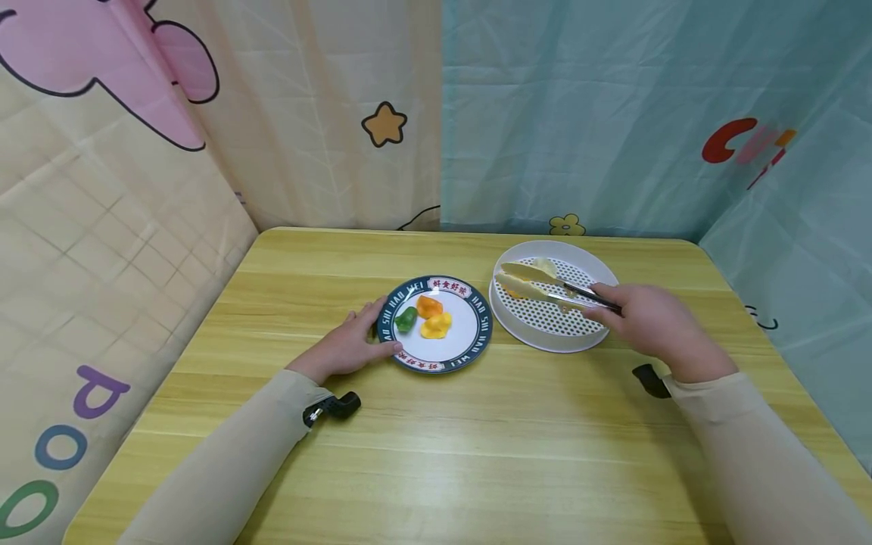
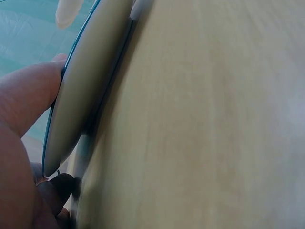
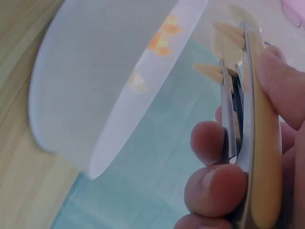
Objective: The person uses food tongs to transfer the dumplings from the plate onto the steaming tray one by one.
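My left hand (image 1: pixel 350 344) grips the left rim of a round plate (image 1: pixel 458 347), white with a dark blue lettered border; in the left wrist view the thumb (image 2: pixel 35 88) lies on the upper edge. Green (image 1: pixel 406 319), orange (image 1: pixel 429 306) and yellow (image 1: pixel 436 325) lumpy pieces rest on the plate. My right hand (image 1: pixel 650 322) holds tongs (image 1: pixel 579 290) with beige tips, tips apart, above a round white sieve (image 1: pixel 545 342) with a perforated base. A pale piece (image 1: pixel 545 266) and a partly hidden orange-yellow piece (image 1: pixel 515 294) lie in the sieve.
Both things stand side by side on a light wooden table (image 1: pixel 436 454), the sieve to the right of the plate. Printed curtains (image 1: pixel 341 91) enclose the table's back and sides. A dark camera mount (image 1: pixel 334 407) sits on the left wrist, another (image 1: pixel 652 381) on the right.
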The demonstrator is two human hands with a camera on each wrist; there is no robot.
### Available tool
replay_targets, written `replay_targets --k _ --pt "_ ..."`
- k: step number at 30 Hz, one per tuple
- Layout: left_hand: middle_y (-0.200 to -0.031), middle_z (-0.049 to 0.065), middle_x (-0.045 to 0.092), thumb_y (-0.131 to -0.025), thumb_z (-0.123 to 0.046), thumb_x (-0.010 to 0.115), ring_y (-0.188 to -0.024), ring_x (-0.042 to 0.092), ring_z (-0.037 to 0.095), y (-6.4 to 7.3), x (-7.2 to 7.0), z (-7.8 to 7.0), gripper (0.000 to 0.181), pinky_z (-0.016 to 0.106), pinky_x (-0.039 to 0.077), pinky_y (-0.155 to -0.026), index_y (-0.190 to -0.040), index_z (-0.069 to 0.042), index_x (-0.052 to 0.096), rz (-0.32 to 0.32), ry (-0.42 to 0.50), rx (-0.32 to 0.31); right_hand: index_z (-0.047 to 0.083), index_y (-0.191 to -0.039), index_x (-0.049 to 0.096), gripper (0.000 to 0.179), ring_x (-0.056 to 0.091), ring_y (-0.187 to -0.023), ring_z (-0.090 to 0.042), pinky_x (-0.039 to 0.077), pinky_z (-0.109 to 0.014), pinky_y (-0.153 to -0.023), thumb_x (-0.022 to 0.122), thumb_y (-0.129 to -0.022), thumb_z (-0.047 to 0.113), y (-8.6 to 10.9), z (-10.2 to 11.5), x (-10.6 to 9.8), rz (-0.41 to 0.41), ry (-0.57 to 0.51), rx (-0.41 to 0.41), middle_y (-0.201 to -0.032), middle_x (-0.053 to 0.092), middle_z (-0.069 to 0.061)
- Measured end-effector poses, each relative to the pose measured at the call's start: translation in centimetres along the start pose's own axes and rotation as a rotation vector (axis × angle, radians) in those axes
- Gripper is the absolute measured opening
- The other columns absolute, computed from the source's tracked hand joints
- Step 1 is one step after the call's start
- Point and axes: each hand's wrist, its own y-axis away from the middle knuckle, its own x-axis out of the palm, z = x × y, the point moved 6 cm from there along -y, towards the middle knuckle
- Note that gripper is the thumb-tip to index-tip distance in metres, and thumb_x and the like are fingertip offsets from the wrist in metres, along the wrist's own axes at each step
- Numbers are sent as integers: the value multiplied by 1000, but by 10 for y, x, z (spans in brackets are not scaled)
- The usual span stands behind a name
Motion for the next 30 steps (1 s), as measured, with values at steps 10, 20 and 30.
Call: replay_targets --k 10,20,30 --pt "-178 16 10 -92 -70 67 -163 4 49 0 0 1 108 65 9 -131 -172 -27 8 -1 -7 5 12 -141 69 52 74 -108 -29 60 -52 -91 77 -96 37 -3 58 8 24 22 -214 -124 77 -9" --pt "-178 16 9 -92 -70 68 -163 4 48 0 0 1 108 64 9 -131 -172 -27 8 0 -4 15 19 -134 73 44 70 -91 -16 60 -46 -81 79 -95 37 -13 80 24 60 60 -287 -107 78 1" --pt "-178 15 12 -92 -68 68 -164 6 42 -2 0 2 108 61 7 -133 -172 -25 8 -3 -14 28 19 -132 72 44 60 -78 -11 56 -39 -71 79 -94 39 -18 85 28 53 118 -311 -91 69 7"
